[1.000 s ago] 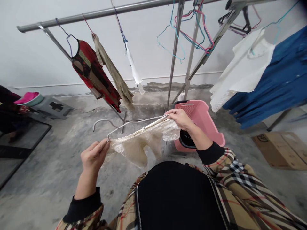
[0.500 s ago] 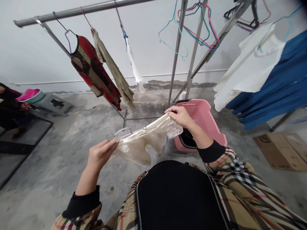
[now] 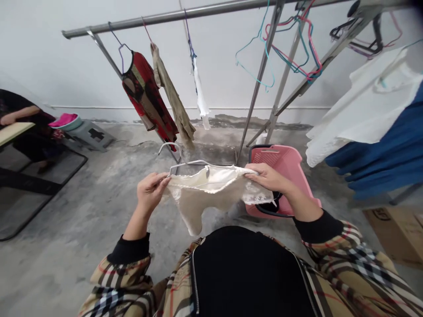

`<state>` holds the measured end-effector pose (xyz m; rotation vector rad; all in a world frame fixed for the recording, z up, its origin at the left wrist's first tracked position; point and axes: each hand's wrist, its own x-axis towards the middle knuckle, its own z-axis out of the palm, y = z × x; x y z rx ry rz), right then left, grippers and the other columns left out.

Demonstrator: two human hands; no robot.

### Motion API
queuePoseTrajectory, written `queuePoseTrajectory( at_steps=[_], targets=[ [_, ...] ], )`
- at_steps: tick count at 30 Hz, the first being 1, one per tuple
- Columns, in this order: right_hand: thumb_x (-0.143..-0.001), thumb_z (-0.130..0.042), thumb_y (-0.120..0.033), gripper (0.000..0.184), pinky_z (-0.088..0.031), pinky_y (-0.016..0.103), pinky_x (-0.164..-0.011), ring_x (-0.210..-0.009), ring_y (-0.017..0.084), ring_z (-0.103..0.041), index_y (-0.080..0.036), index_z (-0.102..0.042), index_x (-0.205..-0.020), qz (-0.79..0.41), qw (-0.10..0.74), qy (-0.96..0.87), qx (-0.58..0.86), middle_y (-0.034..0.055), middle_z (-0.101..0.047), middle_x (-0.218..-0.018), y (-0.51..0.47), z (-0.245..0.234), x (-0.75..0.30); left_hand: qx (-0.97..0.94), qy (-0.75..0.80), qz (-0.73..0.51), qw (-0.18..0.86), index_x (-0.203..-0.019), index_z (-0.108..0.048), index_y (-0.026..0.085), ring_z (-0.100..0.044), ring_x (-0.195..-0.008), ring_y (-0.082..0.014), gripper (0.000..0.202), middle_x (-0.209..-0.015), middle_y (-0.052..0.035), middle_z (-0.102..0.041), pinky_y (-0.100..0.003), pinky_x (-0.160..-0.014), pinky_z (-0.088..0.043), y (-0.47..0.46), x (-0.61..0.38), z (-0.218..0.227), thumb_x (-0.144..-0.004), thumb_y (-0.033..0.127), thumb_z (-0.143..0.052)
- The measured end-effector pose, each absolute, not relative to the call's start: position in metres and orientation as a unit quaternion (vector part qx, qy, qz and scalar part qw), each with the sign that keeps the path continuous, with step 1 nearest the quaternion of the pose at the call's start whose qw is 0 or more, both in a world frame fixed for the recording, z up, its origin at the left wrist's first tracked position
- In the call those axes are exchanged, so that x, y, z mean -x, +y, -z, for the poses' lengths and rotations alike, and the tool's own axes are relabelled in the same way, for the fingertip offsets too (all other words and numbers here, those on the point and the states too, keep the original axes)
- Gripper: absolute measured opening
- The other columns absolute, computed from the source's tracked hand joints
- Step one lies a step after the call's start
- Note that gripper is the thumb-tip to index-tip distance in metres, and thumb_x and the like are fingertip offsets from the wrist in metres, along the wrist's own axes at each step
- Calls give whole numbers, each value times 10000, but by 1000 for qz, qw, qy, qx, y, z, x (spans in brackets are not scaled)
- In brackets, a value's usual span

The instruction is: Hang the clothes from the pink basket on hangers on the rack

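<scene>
A cream garment with a beaded-looking neckline and lace at one end (image 3: 211, 200) stretches between my two hands, in front of my body. A pale grey hanger (image 3: 190, 163) runs along its neckline, partly inside the cloth, its hook pointing up and left. My left hand (image 3: 150, 191) is closed, pinching the left shoulder of the garment together with that end of the hanger. On the other side my right hand (image 3: 267, 178) grips the right shoulder; the hanger's end there is hidden by cloth and fingers.
A metal rack (image 3: 165, 16) holds a red patterned garment (image 3: 148, 92), a beige one (image 3: 172, 97) and bare hangers (image 3: 307, 48). Beneath my right hand stands a pink basket (image 3: 291, 158). White (image 3: 373, 101) and blue clothes (image 3: 373, 163) hang right. A person (image 3: 24, 105) sits far left.
Both hands have risen slightly and levelled the garment. Its neckline now gapes wider, and the hanger hook stands more upright. The view has turned a little left.
</scene>
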<state>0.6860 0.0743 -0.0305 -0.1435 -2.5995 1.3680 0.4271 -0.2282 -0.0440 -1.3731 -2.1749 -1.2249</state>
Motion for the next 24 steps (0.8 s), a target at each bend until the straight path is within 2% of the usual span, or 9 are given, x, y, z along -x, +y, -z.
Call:
queuePoseTrajectory(
  at_steps=[4,8,11,14,17,20,24],
  targets=[
    [-868,-542,-569,424,-481,236,-618,-668,154,-588,-181,-686,-778,-429,227,-867,114,28,-649,-716,78,17,-702,482,-769,397,138,-1036,-710,171,-524,-608,-126,447,-769,-46,-672,-228,-577,-446,-222,-415,39,-770,529,-675],
    [-846,-555,-576,407,-534,300,-721,-772,210,-657,-208,-726,-875,-394,323,-846,156,63,-712,-849,86,-2,-722,449,-787,413,95,-1090,-687,165,-572,-677,-145,499,-859,-69,-700,-238,-608,-475,-224,-407,42,-760,538,-672],
    [-843,-576,-513,325,-541,338,-762,-843,242,-679,-265,-746,-967,-375,328,-850,172,73,-728,-950,91,-11,-739,404,-794,453,37,-1036,-707,158,-579,-648,-144,445,-844,-73,-710,-241,-598,-484,-226,-405,49,-801,525,-617],
    [-838,-583,-460,236,-520,324,-622,-676,225,-654,-306,-750,-900,-346,294,-873,175,48,-710,-779,96,-19,-753,340,-795,503,-1,-988,-719,151,-573,-613,-136,403,-839,-74,-715,-242,-583,-484,-226,-404,57,-805,491,-607],
    [-844,-561,-451,223,-460,306,-515,-544,200,-588,-303,-727,-857,-328,272,-884,191,22,-654,-644,102,-30,-758,256,-779,571,44,-1025,-705,141,-606,-714,-144,393,-902,-88,-713,-253,-675,-501,-223,-400,68,-820,456,-590],
    [-849,-541,-462,253,-454,307,-556,-593,208,-604,-266,-700,-856,-282,313,-876,236,29,-661,-675,108,-49,-752,210,-764,607,70,-1137,-655,141,-619,-853,-154,455,-1005,-107,-691,-258,-757,-499,-221,-401,85,-812,456,-604],
    [-858,-500,-479,314,-405,305,-598,-605,198,-569,-207,-651,-815,-150,392,-860,291,41,-605,-631,118,-78,-728,214,-767,605,-13,-1216,-592,139,-608,-792,-137,559,-942,-82,-668,-255,-739,-495,-223,-421,120,-777,481,-643]
  ],
)
